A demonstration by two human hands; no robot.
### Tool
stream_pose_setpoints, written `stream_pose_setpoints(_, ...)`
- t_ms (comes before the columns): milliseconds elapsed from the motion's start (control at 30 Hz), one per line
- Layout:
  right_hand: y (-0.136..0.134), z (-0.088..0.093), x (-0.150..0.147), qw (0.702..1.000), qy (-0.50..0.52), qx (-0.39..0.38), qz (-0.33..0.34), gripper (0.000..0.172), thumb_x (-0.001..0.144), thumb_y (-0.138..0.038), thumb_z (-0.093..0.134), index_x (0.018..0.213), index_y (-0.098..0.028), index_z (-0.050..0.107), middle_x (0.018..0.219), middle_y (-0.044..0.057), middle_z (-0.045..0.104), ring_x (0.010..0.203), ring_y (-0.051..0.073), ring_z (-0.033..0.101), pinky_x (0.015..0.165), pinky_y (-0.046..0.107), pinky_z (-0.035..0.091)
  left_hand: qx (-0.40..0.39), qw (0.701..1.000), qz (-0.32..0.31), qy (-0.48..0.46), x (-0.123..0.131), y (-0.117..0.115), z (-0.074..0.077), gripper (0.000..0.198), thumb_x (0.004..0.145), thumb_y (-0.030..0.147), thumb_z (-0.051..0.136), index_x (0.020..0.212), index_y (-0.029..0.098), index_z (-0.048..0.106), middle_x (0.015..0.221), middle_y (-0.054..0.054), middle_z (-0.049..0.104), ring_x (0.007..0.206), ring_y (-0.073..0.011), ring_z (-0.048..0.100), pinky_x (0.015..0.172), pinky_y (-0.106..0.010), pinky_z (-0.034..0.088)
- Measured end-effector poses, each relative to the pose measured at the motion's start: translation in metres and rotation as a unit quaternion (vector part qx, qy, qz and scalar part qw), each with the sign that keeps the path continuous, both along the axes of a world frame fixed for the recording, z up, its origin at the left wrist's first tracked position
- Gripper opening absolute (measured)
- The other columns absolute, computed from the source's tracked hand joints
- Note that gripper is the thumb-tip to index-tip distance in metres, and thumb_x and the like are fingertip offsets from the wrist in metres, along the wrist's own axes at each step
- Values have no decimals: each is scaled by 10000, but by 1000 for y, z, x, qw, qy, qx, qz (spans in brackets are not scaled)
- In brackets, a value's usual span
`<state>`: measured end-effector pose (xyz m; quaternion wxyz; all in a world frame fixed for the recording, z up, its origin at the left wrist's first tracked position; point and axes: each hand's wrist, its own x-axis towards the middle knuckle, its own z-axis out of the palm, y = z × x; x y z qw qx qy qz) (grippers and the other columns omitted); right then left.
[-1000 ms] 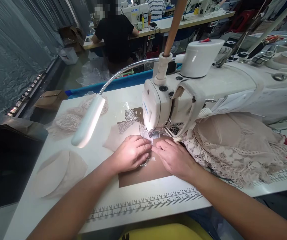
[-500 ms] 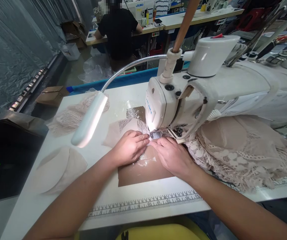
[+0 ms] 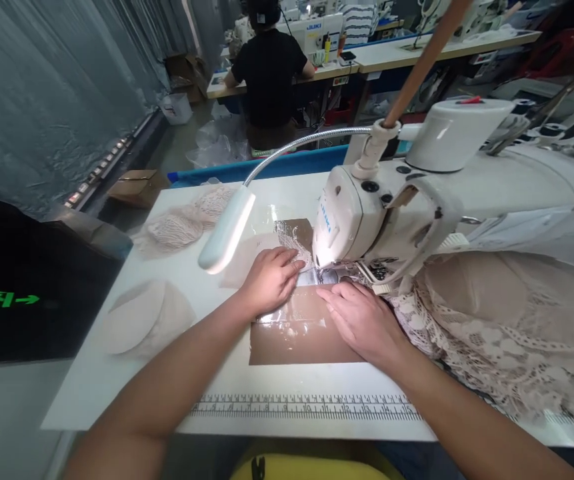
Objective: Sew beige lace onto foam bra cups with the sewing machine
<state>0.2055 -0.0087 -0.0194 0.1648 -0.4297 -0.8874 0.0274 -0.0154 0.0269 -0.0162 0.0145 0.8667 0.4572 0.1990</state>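
Observation:
My left hand (image 3: 274, 280) rests on a pale lace piece (image 3: 294, 243) just left of the needle area, its fingers together and bent over the fabric. My right hand (image 3: 359, 313) is right of the needle, closed, with thumb and forefinger pointing left; what they pinch, if anything, is too small to tell. Both hands are beside the presser foot (image 3: 319, 275) of a white sewing machine (image 3: 349, 213). Beneath them a brown sheet (image 3: 287, 343) with a shiny clear covering lies on the white table (image 3: 131, 393). A gap separates the hands.
A lit lamp (image 3: 227, 230) hangs left of the machine head. Gathered lace (image 3: 181, 227) and pale cut pieces (image 3: 137, 317) lie at left. A heap of beige lace garment (image 3: 507, 320) spreads at right. A printed ruler (image 3: 307, 407) runs along the front edge. A person (image 3: 271, 73) sits beyond.
My hands, which were together at the needle, have come apart. The left has drawn back left over the lace, and the right sits slightly right. The camera view has shifted left.

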Motion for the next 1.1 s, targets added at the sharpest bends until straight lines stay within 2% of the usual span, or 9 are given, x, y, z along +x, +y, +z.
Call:
stream_pose_setpoints(333, 4, -8, 7, 997, 27, 43, 50, 337, 911, -234, 398, 1106, -181, 667, 926, 75, 651, 799, 204, 615, 662, 320, 471, -14, 993, 119, -4, -12, 5, -2, 335, 893, 236, 428, 1151, 212, 640, 1243, -99, 577, 1152, -277, 496, 954, -453, 421)
stream_pose_setpoints(533, 8, -13, 11, 997, 52, 15, 64, 353, 922, -287, 377, 1135, -209, 648, 986, 65, 648, 859, 206, 623, 715, 340, 503, -85, 979, 185, 24, -46, -30, 37, 523, 861, 473, 501, 1309, 204, 470, 1322, -143, 501, 1223, -345, 443, 959, -516, 402)
stream_pose_setpoints(633, 7, -13, 13, 996, 53, 13, 67, 361, 928, -305, 368, 1119, -196, 654, 983, 70, 643, 863, 206, 618, 720, 344, 505, -73, 934, 350, 25, -102, -70, 51, 609, 883, 507, 431, 1342, 109, 399, 1411, -201, 402, 1330, -378, 315, 1048, -545, 293)
stream_pose_setpoints(700, 7, -13, 13, 997, 50, 13, 65, 366, 927, -313, 367, 1107, -192, 661, 962, 70, 642, 849, 209, 616, 704, 347, 504, -64, 867, 494, 14, -145, -100, 50, 641, 863, 513, 442, 1307, 52, 407, 1406, -252, 378, 1352, -422, 243, 1065, -594, 209)
stream_pose_setpoints(767, 7, -14, 13, 997, 50, 12, 62, 370, 925, -315, 365, 1106, -192, 664, 951, 69, 644, 846, 211, 616, 695, 350, 504, -106, 823, 557, -38, -179, -131, 44, 611, 819, 504, 490, 1194, 22, 481, 1343, -285, 418, 1349, -462, 200, 1062, -615, 176)
stream_pose_setpoints(833, 7, -15, 13, 997, 53, 11, 59, 372, 922, -315, 366, 1108, -194, 665, 950, 69, 649, 850, 214, 619, 698, 352, 505, -134, 830, 538, -60, -194, -158, 38, 509, 825, 467, 480, 1117, 53, 524, 1291, -249, 480, 1303, -412, 324, 1053, -540, 274)
stream_pose_setpoints(933, 6, -13, 12, 996, 65, 1, 54, 353, 913, -307, 382, 1101, -210, 665, 989, 63, 664, 872, 211, 632, 713, 344, 511, -179, 857, 461, -145, -175, -183, 37, 397, 890, 450, 390, 1115, 144, 504, 1148, -117, 585, 1088, -263, 543, 917, -382, 448)
stream_pose_setpoints(1033, 2, -5, 11, 994, 100, -20, 47, 326, 913, -293, 403, 1107, -226, 656, 1069, 48, 671, 932, 199, 642, 776, 326, 511, -335, 839, 261, -340, -124, -180, 49, 350, 895, 488, 444, 1061, 185, 494, 968, -39, 608, 846, -185, 598, 719, -289, 490)
stream_pose_setpoints(1100, -2, 4, 12, 989, 141, -30, 35, 307, 917, -288, 423, 1117, -223, 647, 1088, 46, 672, 969, 191, 637, 830, 312, 496, -414, 829, 129, -354, -85, -161, 57, 305, 843, 460, 561, 961, 184, 511, 873, -11, 588, 743, -147, 576, 629, -236, 458)
